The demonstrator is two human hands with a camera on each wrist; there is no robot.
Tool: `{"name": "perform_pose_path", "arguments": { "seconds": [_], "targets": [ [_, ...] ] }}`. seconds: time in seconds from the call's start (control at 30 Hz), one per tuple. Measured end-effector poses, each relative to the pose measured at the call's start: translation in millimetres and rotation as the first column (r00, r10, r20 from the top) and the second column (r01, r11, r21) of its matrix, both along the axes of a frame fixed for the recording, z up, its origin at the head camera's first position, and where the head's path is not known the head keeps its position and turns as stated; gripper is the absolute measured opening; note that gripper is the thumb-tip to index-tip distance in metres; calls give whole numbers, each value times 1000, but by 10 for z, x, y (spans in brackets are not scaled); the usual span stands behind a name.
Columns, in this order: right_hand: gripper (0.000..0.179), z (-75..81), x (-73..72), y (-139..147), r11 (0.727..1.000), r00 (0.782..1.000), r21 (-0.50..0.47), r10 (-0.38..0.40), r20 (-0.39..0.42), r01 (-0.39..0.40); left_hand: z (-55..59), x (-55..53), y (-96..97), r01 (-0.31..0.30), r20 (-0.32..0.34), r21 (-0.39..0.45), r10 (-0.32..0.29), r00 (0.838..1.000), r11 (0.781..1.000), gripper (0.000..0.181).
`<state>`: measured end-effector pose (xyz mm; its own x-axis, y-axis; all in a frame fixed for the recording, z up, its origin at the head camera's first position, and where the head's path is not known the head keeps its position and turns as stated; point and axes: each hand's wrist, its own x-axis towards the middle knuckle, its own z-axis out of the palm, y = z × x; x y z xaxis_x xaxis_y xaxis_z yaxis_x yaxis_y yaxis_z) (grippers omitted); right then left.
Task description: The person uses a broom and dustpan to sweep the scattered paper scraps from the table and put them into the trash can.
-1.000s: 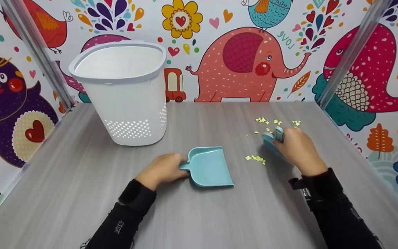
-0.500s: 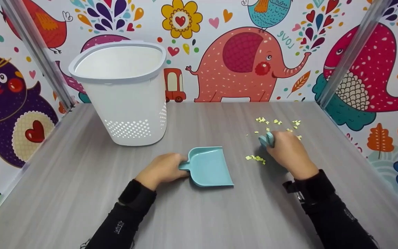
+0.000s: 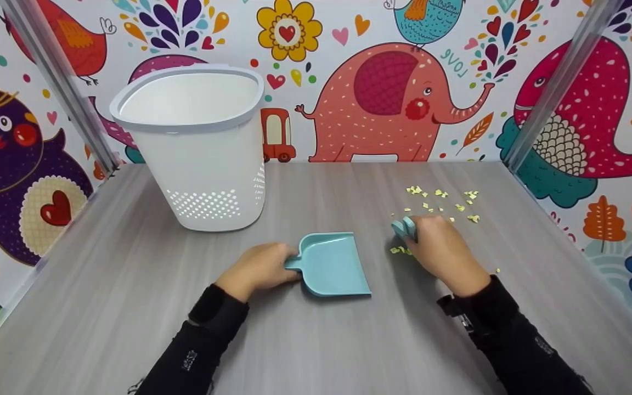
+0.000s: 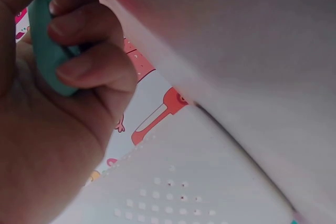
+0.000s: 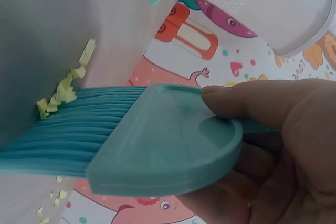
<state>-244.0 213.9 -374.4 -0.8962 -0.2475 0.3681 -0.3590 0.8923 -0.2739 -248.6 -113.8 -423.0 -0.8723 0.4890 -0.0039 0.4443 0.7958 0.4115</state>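
Observation:
My left hand point(image 3: 258, 267) grips the handle of a teal dustpan point(image 3: 331, 266), which lies on the table with its straight lip toward the right. In the left wrist view, fingers point(image 4: 89, 66) curl round that handle. My right hand point(image 3: 445, 253) holds a small teal hand brush point(image 5: 163, 140) by its handle. The brush's blue bristles point(image 5: 89, 124) touch a row of yellow paper scraps point(image 5: 63, 90), right of the dustpan and apart from its lip. More yellow scraps point(image 3: 441, 193) lie scattered behind the right hand.
A tall white basket point(image 3: 201, 164) with a grey rim and small holes stands at the back left. Patterned walls point(image 3: 376, 109) enclose the grey table point(image 3: 316, 340) at the back and both sides. A single scrap point(image 3: 497, 270) lies right of the right wrist.
My right hand has moved left and toward me with the brush, reaching the near row of scraps. Scraps behind it have come into view. My left hand and the dustpan have stayed put.

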Motion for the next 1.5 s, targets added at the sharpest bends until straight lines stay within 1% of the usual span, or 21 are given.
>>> {"name": "perform_pose_path", "arguments": {
  "seconds": [0.27,0.6,0.7,0.77,0.87,0.9,1.03,1.17,1.23,1.4,1.5],
  "targets": [
    [17,3,67,-91,1000,999,-20,22,32,-21,6,1,2,2,-9,2,-2,1000,1000,37],
    [37,25,146,-194,997,997,-38,65,52,-63,2,-3,1,4,-5,2,-4,1000,1000,36],
    [39,42,162,-217,996,995,-41,84,51,-82,-4,-5,-2,1,-3,8,-1,1000,1000,36],
    [34,56,169,-225,994,994,-52,97,44,-94,-6,-4,-4,0,-3,8,0,1000,1000,37],
    [13,90,179,-217,991,993,-83,111,33,-108,-11,-7,-7,-1,-1,2,1,1000,1000,39],
    [9,100,179,-210,991,994,-90,106,34,-103,-12,-8,-7,0,-2,3,0,1000,1000,39],
    [25,154,169,-153,991,995,-106,90,37,-85,-16,-13,-3,-1,-2,-2,1,1000,1000,39],
    [27,193,139,-71,993,997,-100,67,32,-63,-17,-16,-1,-4,-2,-3,4,1000,1000,39],
    [25,201,119,-28,995,998,-89,48,27,-45,-20,-18,-3,-4,-3,-1,4,1000,1000,39],
    [16,177,56,69,999,1000,-47,-15,20,16,-27,-16,-8,0,-10,-5,0,1000,1000,40],
    [16,142,10,116,999,999,-27,-41,7,41,-27,-16,-7,2,-9,-4,-2,1000,1000,39]
  ]
}}
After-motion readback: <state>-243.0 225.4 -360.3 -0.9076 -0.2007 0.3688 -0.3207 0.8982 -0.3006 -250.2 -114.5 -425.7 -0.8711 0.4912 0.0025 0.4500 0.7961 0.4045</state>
